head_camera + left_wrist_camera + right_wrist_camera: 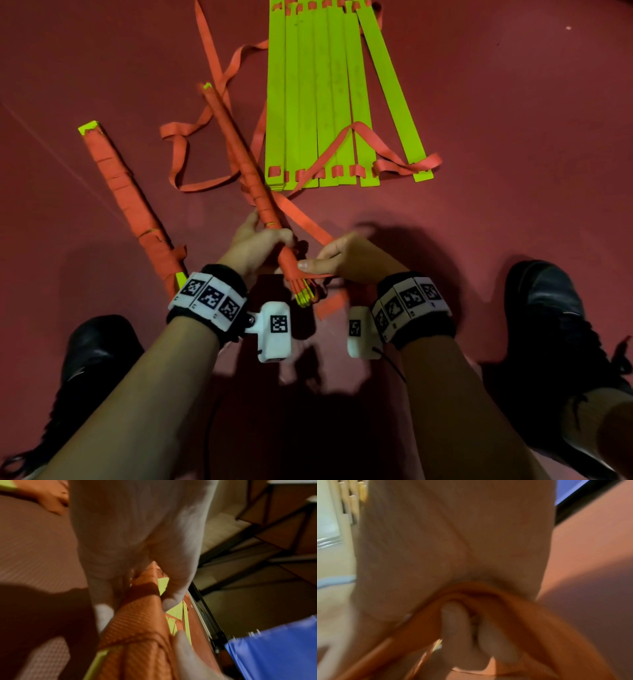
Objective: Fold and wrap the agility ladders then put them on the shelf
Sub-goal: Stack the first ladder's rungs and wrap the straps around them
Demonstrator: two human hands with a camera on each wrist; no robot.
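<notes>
A wrapped ladder bundle [133,205] lies on the red floor [513,137] at left; the left hand [255,245] grips a second bundle [246,171] near its lower end, the right hand [342,260] pinches its orange strap [301,219], and an unfolded green ladder [325,96] lies flat beyond

Sports or training room, floor-level work

You're sitting on a dark red textured floor [513,120] with agility ladders [329,96] spread before your shoes [555,329]; the left wrist view shows a dark metal frame, perhaps shelving [254,536], against a pale wall, and a blue sheet [278,649] low by the floor, which suits a gym or equipment store.
</notes>
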